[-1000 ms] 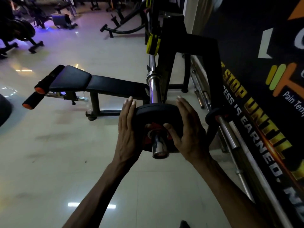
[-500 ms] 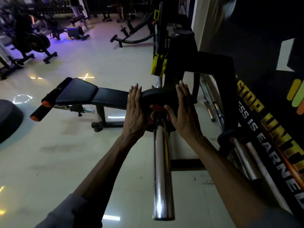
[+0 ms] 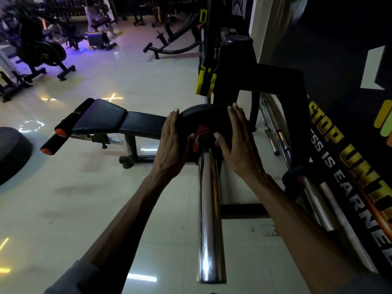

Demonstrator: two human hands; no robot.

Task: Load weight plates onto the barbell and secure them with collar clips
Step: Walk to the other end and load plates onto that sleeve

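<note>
A small black weight plate with a red hub sits far along the chrome barbell sleeve, which runs toward me down the middle of the view. My left hand presses flat on the plate's left side. On the right side lies my right hand, its thumb beside the hub. Both palms clasp the plate between them. Behind the plate the bar rests in a black rack upright with a yellow catch. No collar clip is visible.
A black padded bench with orange-tipped foam rollers stands left of the bar. Spare chrome bars lean along the dark banner wall on the right. Exercise bikes and other machines fill the far left. Glossy tile floor lies below.
The plate has slid from the sleeve's tip deep along the bar toward the rack, pushed by both hands. Much of the chrome sleeve now shows in front of it.
</note>
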